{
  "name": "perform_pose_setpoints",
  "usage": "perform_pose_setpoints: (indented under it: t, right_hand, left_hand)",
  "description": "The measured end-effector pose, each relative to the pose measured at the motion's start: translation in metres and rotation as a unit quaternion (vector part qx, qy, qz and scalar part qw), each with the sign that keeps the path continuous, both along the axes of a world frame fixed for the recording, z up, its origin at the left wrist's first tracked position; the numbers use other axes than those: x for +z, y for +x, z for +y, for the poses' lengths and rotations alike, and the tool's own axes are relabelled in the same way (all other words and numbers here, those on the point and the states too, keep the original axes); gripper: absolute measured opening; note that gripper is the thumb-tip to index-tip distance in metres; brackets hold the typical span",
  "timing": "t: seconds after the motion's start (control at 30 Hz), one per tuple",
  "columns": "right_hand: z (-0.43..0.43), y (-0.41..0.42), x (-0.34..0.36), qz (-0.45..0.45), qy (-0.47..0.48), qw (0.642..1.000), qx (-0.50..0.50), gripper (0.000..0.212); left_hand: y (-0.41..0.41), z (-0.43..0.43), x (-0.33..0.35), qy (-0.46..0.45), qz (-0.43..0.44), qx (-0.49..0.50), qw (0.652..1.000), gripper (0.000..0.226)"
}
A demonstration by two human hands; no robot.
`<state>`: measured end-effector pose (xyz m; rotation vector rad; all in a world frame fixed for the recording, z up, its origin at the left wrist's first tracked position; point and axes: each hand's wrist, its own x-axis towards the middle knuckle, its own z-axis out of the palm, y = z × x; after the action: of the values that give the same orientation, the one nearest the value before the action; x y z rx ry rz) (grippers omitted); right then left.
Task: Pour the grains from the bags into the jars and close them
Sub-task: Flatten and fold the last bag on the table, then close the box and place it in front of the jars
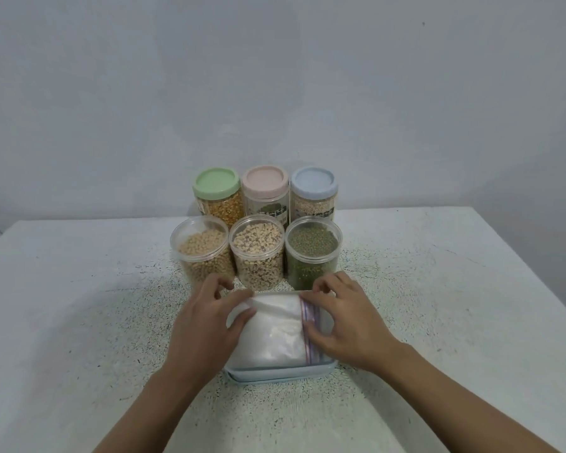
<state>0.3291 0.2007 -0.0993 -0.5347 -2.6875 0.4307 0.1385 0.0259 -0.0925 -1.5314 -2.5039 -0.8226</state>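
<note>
A folded clear zip bag (272,335) with a purple seal strip lies in a square clear container (275,376) near me. My left hand (206,325) pinches the bag's left edge and my right hand (347,322) grips its right edge at the seal. Behind stand three lidless jars: pale round beans (201,253), speckled cream beans (257,250) and green beans (312,248). Further back three jars are shut, with a green lid (217,183), a pink lid (264,178) and a blue lid (313,180).
The speckled white table (79,322) runs wide on both sides, with its back edge against a plain grey wall (275,76). The jars are packed close together in two rows just beyond the container.
</note>
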Motion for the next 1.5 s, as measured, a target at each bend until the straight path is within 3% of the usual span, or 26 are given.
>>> perform_pose_setpoints:
  t: [0.23,0.53,0.63,0.73,0.87,1.03,1.2,1.37,1.5]
  right_hand:
    - [-0.008,-0.005,-0.012,-0.034,0.016,0.997,-0.06,0.047]
    - [-0.008,-0.01,-0.015,-0.011,-0.104,0.991,-0.088,0.042]
    - [-0.006,-0.011,-0.018,0.008,-0.22,0.966,-0.135,0.064]
    - [-0.004,-0.008,-0.021,0.011,-0.311,0.936,-0.164,0.078]
    - [0.002,-0.005,-0.023,0.011,-0.343,0.928,-0.147,0.038]
    - [-0.002,0.001,-0.022,0.071,-0.401,0.907,-0.111,0.038]
    - [-0.012,0.005,-0.017,0.099,-0.367,0.922,-0.076,0.033]
    - [-0.012,0.008,-0.015,0.1,-0.375,0.918,-0.077,0.034]
    - [-0.012,0.01,-0.018,0.128,-0.402,0.903,-0.082,0.03]
  left_hand:
    - [-0.012,-0.006,-0.009,-0.127,0.015,-0.053,0.99,0.044]
    - [-0.014,0.002,-0.002,-0.302,-0.055,-0.026,0.951,0.045]
    - [-0.018,0.003,-0.007,-0.261,-0.093,-0.034,0.96,0.038]
    - [-0.018,-0.002,-0.018,-0.125,-0.184,-0.037,0.974,0.018]
    - [-0.015,-0.006,-0.023,-0.011,-0.3,-0.032,0.953,0.018]
    - [-0.025,-0.005,-0.016,-0.01,-0.389,0.053,0.92,0.019]
    - [-0.046,-0.009,-0.025,-0.172,-0.285,0.021,0.943,0.021]
    - [-0.038,0.0,-0.027,-0.158,-0.237,0.037,0.958,0.017]
    - [-0.029,0.001,-0.028,-0.089,-0.222,0.026,0.971,0.011]
